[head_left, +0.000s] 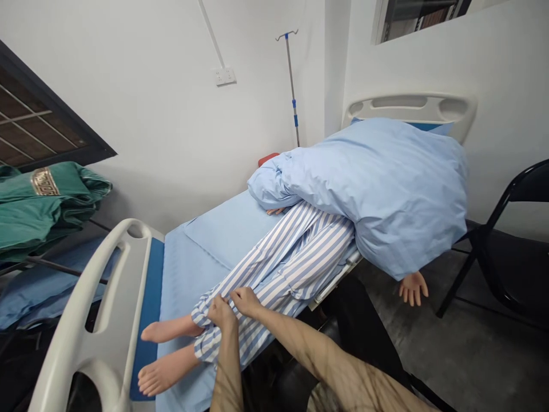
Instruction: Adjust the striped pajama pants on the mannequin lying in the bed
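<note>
A figure that looks like a training manikin lies on a hospital bed in blue-and-white striped trousers (pixel 274 274). Its bare feet (pixel 165 372) point toward the footboard. My left hand (pixel 222 312) and my right hand (pixel 246 301) are close together at the lower legs, both with curled fingers closed on the trouser cloth. Exactly how much cloth they grip is hidden. A bulky light-blue quilt (pixel 386 183) is heaped over the upper body and covers the head. One manikin hand (pixel 413 288) hangs out below the quilt at the near side.
The pale footboard (pixel 103 309) rises at the left, the headboard (pixel 454 114) at the far end. An IV pole (pixel 291 80) stands behind the bed. A black folding chair (pixel 493 246) is at the right. Folded green cloth (pixel 55 212) lies on a rack at the left.
</note>
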`<state>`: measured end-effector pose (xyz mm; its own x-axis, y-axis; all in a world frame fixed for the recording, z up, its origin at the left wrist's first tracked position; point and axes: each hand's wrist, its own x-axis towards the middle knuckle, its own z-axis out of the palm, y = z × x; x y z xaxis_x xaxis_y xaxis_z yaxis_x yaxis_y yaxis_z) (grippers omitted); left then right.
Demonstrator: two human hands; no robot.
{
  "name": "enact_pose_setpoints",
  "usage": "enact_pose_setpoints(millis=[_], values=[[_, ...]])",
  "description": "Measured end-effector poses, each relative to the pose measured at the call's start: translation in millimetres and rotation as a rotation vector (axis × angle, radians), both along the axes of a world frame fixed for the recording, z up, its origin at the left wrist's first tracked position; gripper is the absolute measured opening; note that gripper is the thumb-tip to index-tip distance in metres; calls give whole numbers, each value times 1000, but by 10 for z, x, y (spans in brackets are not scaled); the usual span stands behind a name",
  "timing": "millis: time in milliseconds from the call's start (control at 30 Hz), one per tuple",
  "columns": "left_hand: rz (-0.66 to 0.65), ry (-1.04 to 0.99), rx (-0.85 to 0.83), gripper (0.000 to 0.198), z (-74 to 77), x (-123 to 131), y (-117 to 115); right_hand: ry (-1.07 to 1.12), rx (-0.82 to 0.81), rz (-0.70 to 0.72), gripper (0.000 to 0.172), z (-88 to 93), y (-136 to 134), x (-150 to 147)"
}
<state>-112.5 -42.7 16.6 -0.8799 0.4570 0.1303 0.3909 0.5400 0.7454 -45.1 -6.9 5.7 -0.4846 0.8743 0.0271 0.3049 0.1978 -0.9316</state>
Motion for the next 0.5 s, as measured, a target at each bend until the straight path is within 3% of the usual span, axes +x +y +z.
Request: enact_pose_setpoints(millis=[200, 500], values=[[-39, -10, -139, 25, -202, 222, -56, 40, -32, -24, 38, -34, -8, -8], [-73, 45, -202, 27, -146, 246, -100, -144, 27, 39, 36, 110, 55, 54]])
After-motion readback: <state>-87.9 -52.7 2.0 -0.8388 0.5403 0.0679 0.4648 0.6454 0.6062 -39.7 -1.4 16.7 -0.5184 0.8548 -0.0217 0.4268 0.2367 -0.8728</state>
